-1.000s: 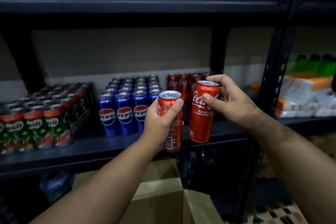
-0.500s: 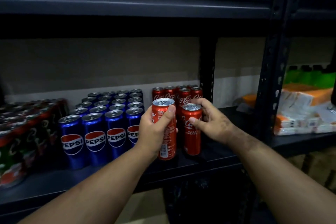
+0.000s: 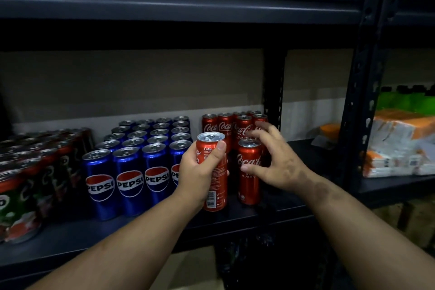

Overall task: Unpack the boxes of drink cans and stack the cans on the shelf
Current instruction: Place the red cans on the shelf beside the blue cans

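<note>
My left hand grips a red Coca-Cola can upright, its base at the dark shelf board. Just to its right a second red can stands on the shelf. My right hand hovers beside that can with fingers spread, holding nothing. Behind them stand several more red Coca-Cola cans at the back of the shelf.
Rows of blue Pepsi cans fill the shelf's middle, green Milo cans its left. A black upright post borders the bay on the right. Beyond it lie wrapped orange-and-white packs. An upper shelf hangs overhead.
My right hand set its can on the shelf and let go, its fingers now spread. My left hand moved its can down to the shelf beside it.
</note>
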